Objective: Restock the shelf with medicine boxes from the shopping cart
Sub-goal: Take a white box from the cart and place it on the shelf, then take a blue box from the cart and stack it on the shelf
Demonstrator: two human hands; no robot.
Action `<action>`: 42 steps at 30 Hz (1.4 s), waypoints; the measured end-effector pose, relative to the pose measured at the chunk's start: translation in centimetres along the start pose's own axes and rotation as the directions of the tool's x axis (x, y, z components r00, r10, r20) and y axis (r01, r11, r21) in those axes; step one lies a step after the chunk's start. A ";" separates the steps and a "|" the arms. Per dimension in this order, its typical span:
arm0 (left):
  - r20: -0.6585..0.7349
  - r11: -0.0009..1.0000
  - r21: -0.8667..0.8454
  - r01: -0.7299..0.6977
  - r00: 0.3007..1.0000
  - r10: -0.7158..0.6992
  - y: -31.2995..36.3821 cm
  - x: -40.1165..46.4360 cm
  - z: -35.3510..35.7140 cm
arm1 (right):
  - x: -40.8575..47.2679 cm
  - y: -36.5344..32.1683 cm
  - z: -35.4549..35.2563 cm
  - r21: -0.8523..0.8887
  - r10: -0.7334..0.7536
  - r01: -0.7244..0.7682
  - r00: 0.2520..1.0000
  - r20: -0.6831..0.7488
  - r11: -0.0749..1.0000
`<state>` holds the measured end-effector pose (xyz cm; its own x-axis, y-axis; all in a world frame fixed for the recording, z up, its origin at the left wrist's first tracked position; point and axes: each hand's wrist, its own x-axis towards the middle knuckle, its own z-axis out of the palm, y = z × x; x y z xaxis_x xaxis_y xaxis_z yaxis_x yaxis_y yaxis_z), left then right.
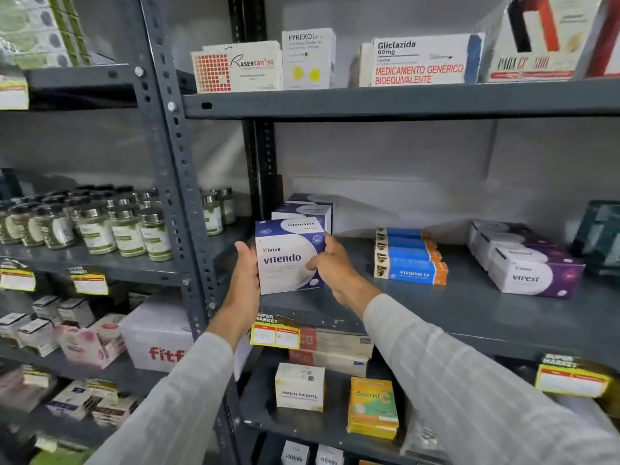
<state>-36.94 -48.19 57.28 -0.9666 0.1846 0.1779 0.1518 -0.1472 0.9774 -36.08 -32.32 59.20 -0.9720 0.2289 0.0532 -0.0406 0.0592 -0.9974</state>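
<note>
While both hands clamp it from either side, the Vitendo box (289,258) stands upright at the front left of the middle shelf (469,307), label facing out, which looks like a squaring-up so it lines with the row behind. In the head view, the left hand (246,275) lies flat along the box's left face with fingers curled round the back edge; the right hand (330,266) pinches the right front corner, thumb on the label face, fingers behind. Neither hand is open; both are closed on this one box. Its base appears to sit on, or just above, the shelf; I cannot tell which.

Counting: two more Vitendo boxes (307,211) show directly behind it, making three in that file. To the right, well apart, lie four blue Vivalyn boxes (411,271) in a row front to back, and further right about three Virest boxes (533,276); the rear ones blur together. A yellow price tag (275,333) hangs on the shelf lip just below the held box. No shopping cart shows in this view
</note>
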 end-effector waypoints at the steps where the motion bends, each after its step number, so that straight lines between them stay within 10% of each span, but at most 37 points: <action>1: 0.005 1.000 0.003 0.002 1.000 -0.002 -0.2 0.1 0.0 | 0.1 0.5 0.0 0.003 -0.009 0.009 1.000 -0.005 1.000; 6: -0.178 1.000 0.021 0.000 0.984 0.004 -1.3 -0.2 0.0 | -0.5 1.8 -1.1 -0.031 -0.126 0.126 0.992 0.017 0.992; 11: -0.532 0.973 0.073 -0.220 0.816 0.225 -1.4 -4.4 3.2 | -6.8 4.1 -6.1 -0.195 -0.392 0.359 0.904 -0.169 0.913; 21: 0.231 0.891 0.291 -0.349 0.929 0.289 -14.7 -19.1 23.1 | -24.2 17.8 -25.5 -0.214 -0.278 0.195 0.826 -0.490 0.957; 27: 0.757 0.743 0.485 -0.462 0.646 -0.093 -28.3 -28.8 33.9 | -36.9 30.9 -39.1 -0.239 0.074 -0.291 0.764 -0.641 0.926; 34: 0.812 0.501 0.582 -0.640 0.424 -0.402 -39.6 -34.5 40.8 | -48.1 46.0 -47.7 -0.291 0.562 -0.809 0.570 -0.599 0.511; 42: 0.802 0.376 0.538 -0.754 0.321 -0.504 -46.6 -37.9 42.0 | -54.3 58.5 -48.9 -0.539 0.644 -0.791 0.577 -0.502 0.288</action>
<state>1.27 -7.48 9.77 -0.2214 0.9127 -0.3434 0.8973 0.3286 0.2947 25.67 6.26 0.36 -0.4708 0.6579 -0.5878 0.8822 0.3600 -0.3037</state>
